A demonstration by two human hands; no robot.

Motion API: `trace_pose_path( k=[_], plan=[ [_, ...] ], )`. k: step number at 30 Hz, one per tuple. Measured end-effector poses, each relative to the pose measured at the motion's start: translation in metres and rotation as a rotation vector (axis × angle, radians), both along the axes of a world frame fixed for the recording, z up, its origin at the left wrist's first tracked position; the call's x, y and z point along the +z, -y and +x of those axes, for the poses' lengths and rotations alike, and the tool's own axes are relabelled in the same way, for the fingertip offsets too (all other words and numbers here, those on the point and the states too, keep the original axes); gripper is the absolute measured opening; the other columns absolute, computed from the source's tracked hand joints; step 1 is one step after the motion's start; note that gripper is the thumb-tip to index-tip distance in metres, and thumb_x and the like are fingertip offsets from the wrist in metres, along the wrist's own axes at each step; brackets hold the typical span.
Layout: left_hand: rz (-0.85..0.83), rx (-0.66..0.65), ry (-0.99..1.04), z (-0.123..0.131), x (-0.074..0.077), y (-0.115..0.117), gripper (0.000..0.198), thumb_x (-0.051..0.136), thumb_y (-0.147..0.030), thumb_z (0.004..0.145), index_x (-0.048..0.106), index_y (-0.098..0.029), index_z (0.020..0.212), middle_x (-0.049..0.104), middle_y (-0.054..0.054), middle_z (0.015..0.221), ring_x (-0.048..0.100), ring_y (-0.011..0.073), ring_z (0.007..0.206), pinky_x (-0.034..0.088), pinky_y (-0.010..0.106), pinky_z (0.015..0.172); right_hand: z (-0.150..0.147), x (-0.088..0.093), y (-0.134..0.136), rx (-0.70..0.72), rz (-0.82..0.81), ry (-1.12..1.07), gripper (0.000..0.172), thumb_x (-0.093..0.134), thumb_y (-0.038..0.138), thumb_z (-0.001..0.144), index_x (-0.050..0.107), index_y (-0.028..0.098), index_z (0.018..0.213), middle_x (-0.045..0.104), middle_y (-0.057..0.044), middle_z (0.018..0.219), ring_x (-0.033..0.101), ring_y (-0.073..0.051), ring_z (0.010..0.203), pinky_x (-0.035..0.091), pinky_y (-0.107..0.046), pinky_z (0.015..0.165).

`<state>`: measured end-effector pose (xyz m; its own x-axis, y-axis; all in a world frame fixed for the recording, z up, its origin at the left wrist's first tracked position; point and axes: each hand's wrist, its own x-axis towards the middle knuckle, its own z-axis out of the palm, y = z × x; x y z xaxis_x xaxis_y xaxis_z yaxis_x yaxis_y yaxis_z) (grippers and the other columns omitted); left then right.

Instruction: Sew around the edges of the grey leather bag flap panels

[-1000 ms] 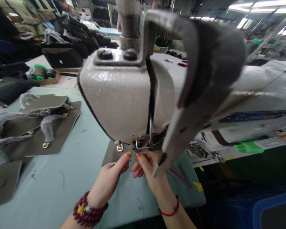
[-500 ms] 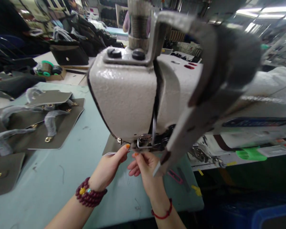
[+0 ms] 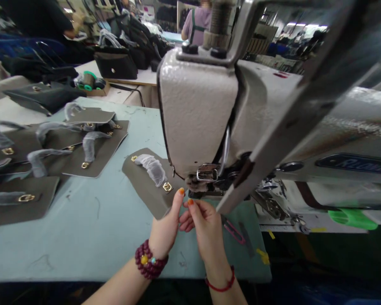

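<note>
My left hand (image 3: 167, 226), thumb up, is closed at the near right edge of a grey bag flap (image 3: 139, 182); its fingers are mostly hidden. The flap lies on the table and carries a handle (image 3: 152, 169) wrapped in clear film, with gold buckles (image 3: 167, 187) at its ends. Just right of it my right hand (image 3: 206, 224) has thumb and forefinger pinched, the other fingers curled; whatever is between the tips is too small to make out. Both thumbs are close to the presser foot area of a sewing machine (image 3: 197, 110), whose head hides part of the flap.
More grey flaps with wrapped handles (image 3: 89, 148) are piled at the left of the pale green table (image 3: 114, 237). Pink thread snips (image 3: 233, 231) lie right of my right hand. Thread spools (image 3: 89, 80) and black bags (image 3: 116, 63) stand behind. Two people are farther back.
The camera has turned, so the scene sits differently. More of the flap and its wrapped handle now shows left of the machine head. Both hands stay near the presser foot, thumbs slightly apart.
</note>
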<state>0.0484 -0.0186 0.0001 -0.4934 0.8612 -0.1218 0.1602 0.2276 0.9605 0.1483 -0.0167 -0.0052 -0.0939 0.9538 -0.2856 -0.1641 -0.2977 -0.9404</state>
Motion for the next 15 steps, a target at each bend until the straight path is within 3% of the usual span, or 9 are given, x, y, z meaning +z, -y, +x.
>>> trace_pose_path(
  k=[5,9,12,14,15],
  plan=[
    [-0.054,0.154,0.126,0.033,-0.007,0.002,0.038,0.053,-0.054,0.085,0.068,-0.020,0.089,0.072,0.006,0.087,0.066,0.0254,0.099,0.048,0.038,0.096,0.008,-0.004,-0.001,-0.063,0.088,0.127,0.033,0.058,0.039,0.090,0.061,0.016,0.068,0.052,0.004,0.049,0.047,-0.008,0.043,0.036,-0.017,0.043],
    [0.035,0.116,0.324,0.045,-0.034,0.016,0.044,0.056,-0.058,0.083,0.067,-0.018,0.097,0.072,0.010,0.099,0.065,0.0274,0.104,0.050,0.038,0.093,0.008,-0.006,-0.001,-0.105,0.148,0.189,0.035,0.056,0.041,0.091,0.060,0.016,0.067,0.054,0.002,0.054,0.049,-0.010,0.047,0.037,-0.019,0.045],
    [0.148,0.080,0.359,0.026,-0.070,0.051,0.053,0.053,-0.060,0.083,0.062,-0.020,0.117,0.066,0.011,0.118,0.063,0.0260,0.105,0.053,0.035,0.085,0.005,-0.007,0.001,-0.130,0.151,0.178,0.033,0.054,0.044,0.093,0.065,0.016,0.079,0.062,-0.001,0.062,0.057,-0.012,0.053,0.041,-0.020,0.049],
    [0.242,0.158,0.317,-0.007,-0.090,0.073,0.052,0.047,-0.058,0.087,0.055,-0.027,0.128,0.061,0.007,0.125,0.061,0.0228,0.104,0.053,0.029,0.072,0.002,-0.008,0.002,-0.134,0.138,0.187,0.037,0.052,0.047,0.094,0.066,0.015,0.082,0.065,-0.002,0.066,0.060,-0.013,0.056,0.041,-0.021,0.050],
    [0.279,0.182,0.222,-0.029,-0.094,0.077,0.047,0.045,-0.052,0.091,0.053,-0.029,0.131,0.057,0.006,0.131,0.058,0.0221,0.111,0.051,0.028,0.077,0.000,-0.009,0.003,-0.136,0.139,0.204,0.039,0.051,0.048,0.094,0.066,0.015,0.080,0.065,-0.002,0.065,0.060,-0.013,0.056,0.040,-0.021,0.050]
  ],
)
